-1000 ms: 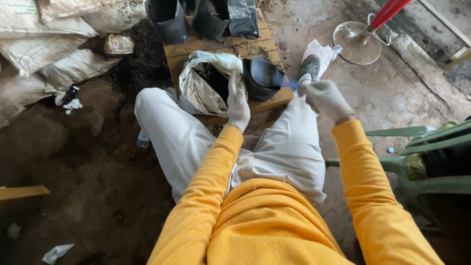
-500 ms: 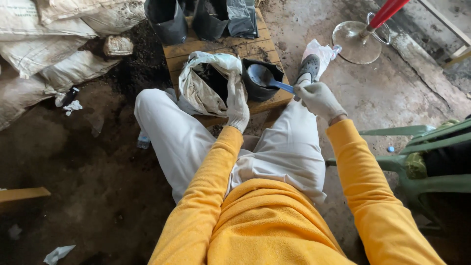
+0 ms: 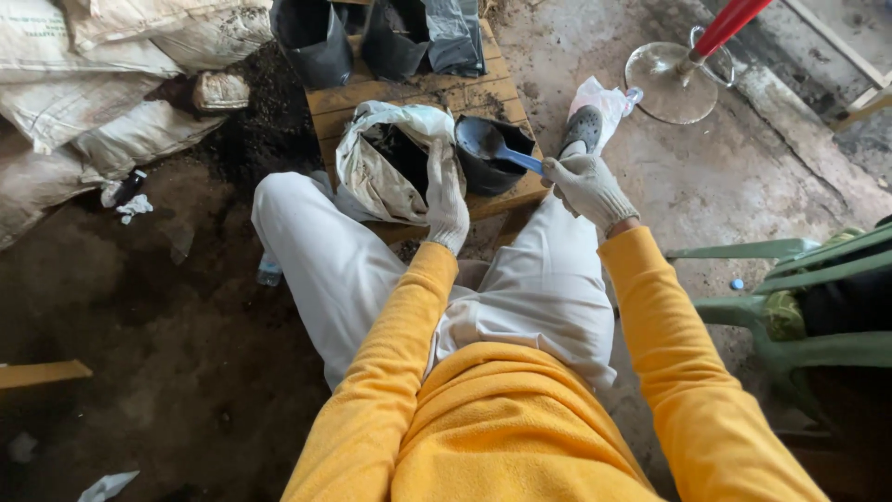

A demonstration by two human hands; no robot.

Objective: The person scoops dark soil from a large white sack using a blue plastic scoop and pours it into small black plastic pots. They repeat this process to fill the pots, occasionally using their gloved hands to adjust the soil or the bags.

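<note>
The gloved right hand [image 3: 587, 186] has its grip closed around the blue handle of a scoop [image 3: 492, 144], whose dark bowl lies over the mouth of a small black pot [image 3: 497, 167] on the low wooden worktop [image 3: 409, 98]. The scoop's long axis runs from the hand up and to the left, so its bowl points toward the open sack of dark soil [image 3: 386, 167], which sits just beside the pot on its left. The gloved left hand [image 3: 446, 200] lies flat against the sack's right edge, fingers extended along the rim, holding the mouth open rather than pinching it; it is the hand nearer the sack, while the right is nearer the pot. More black pots [image 3: 372, 37] stand at the worktop's far end, and pale sacks [image 3: 102, 74] are heaped to the left.
</note>
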